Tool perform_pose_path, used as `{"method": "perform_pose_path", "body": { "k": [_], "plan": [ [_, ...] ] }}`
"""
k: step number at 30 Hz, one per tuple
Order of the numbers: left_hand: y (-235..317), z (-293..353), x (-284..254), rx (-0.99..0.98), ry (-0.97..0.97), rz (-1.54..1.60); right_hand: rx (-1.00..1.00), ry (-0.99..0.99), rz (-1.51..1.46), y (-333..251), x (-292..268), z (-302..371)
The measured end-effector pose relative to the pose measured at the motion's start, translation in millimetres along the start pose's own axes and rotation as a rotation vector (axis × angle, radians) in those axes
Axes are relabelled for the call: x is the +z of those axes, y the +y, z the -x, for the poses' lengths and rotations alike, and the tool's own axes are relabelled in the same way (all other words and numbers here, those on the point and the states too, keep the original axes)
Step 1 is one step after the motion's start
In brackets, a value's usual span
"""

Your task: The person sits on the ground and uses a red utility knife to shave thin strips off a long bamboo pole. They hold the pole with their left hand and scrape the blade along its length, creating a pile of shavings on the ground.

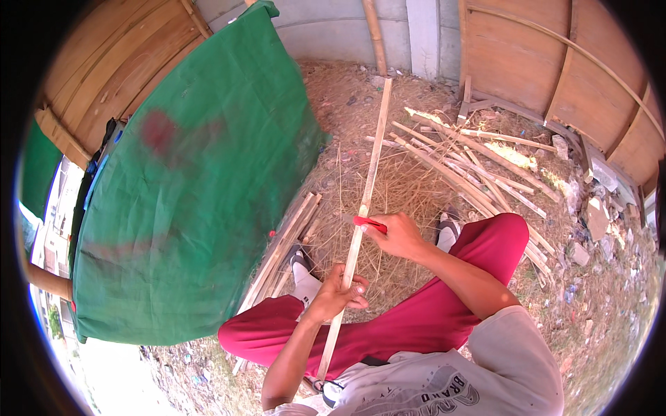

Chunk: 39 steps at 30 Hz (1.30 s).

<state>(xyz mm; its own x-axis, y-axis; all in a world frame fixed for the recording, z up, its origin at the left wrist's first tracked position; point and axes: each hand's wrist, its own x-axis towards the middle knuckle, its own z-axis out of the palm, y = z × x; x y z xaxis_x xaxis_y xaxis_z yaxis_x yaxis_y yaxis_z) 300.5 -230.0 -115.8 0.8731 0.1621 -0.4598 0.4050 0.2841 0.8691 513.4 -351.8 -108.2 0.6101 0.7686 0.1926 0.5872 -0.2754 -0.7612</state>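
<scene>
A long pale bamboo strip (pixel 373 161) runs from my lap out over the ground between my knees, tilted slightly to the right at its far end. My left hand (pixel 331 298) is closed around its lower part, with the thumb and fingertips showing on the right side. In my right hand (pixel 401 237) is a red-handled knife (pixel 372 224), gripped at the handle. It lies across the strip around mid-length, farther out than my left hand. Only a small bit of greyish blade shows left of the strip.
A pile of bamboo strips (pixel 479 166) lies ahead to the right, over straw-like shavings (pixel 395 184). More strips (pixel 281 239) lie by my left foot. A green tarp (pixel 201 201) hangs at the left. Wooden panels (pixel 527 55) and rubble (pixel 596 215) stand along the right.
</scene>
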Motion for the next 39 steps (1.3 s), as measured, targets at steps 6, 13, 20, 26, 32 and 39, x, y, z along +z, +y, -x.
{"method": "perform_pose_path", "body": {
  "k": [6,13,20,26,32,39],
  "plan": [
    [6.0,-3.6,5.5,0.03,0.018,-0.19,0.07,0.003,-0.045,-3.6,-8.1,-2.7],
    [18.5,-23.2,15.5,0.134,0.383,-0.393,-0.081,0.162,-0.104,-9.7,-16.5,-15.1],
    [32.5,-46.3,17.5,0.29,0.448,-0.595,-0.172,0.145,0.078,-5.6,-14.6,-13.4],
    [30.8,-35.1,27.3,0.331,0.531,-0.738,-0.183,0.15,0.18,-0.2,-11.8,-14.5],
    [24.4,-19.0,27.2,0.262,0.497,-0.753,-0.011,0.121,0.271,-4.3,-19.2,-25.3],
    [21.9,-5.1,36.0,0.237,0.497,-0.712,0.048,0.16,0.255,-2.2,-21.0,-33.9]
  ]
}}
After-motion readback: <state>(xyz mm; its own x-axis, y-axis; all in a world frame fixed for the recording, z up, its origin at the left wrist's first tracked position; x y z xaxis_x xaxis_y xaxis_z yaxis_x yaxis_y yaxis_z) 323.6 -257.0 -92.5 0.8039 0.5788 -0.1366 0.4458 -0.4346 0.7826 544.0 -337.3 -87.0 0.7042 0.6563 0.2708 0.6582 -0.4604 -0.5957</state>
